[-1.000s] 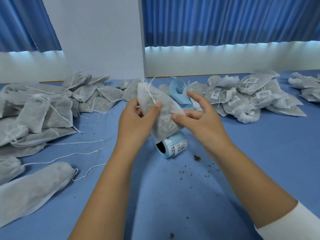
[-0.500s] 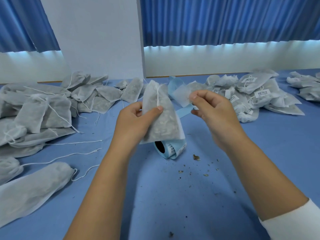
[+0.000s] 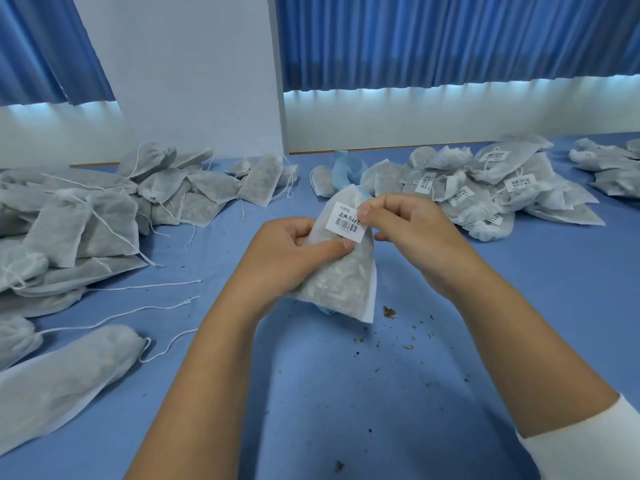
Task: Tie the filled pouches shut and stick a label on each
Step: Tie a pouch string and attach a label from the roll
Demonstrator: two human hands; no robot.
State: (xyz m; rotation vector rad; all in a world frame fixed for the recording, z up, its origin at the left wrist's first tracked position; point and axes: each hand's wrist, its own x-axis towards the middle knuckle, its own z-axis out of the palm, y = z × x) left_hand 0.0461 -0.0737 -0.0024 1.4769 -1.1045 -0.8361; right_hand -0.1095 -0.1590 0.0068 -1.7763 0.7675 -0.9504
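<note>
Holding a filled pouch of thin, fuzzy white non-woven fabric (image 3: 341, 282) upright just above the middle of the desk (image 3: 346, 393), the left grip (image 3: 294, 251) has its fingers curled behind the pouch and its thumb laid across the front. The right grip (image 3: 408, 233) is closed in a pinch, thumb and forefinger on the upper right corner of a small white rectangular paper label (image 3: 346, 223) printed with a barcode and dark characters. The label lies against the pouch's upper front, just above the left thumb. Pale, chunky dried pieces show through the cloth in the pouch's lower half.

A slack heap of unlabelled grey-white drawstring pouches (image 3: 86, 216) sprawls at the left with thin white cords trailing loose, and one long soft pouch (image 3: 62, 375) lies nearest. At the far right sits a pile of labelled pouches (image 3: 485, 188). A curl of light blue backing strip (image 3: 346, 168) rises behind the held pouch.

The desk is covered in smooth blue, scattered with dark crumbs of dried herb (image 3: 389, 311). Behind it stand a plain white wall (image 3: 194, 74) and pleated blue curtains (image 3: 450, 39), with light glowing under their hems
</note>
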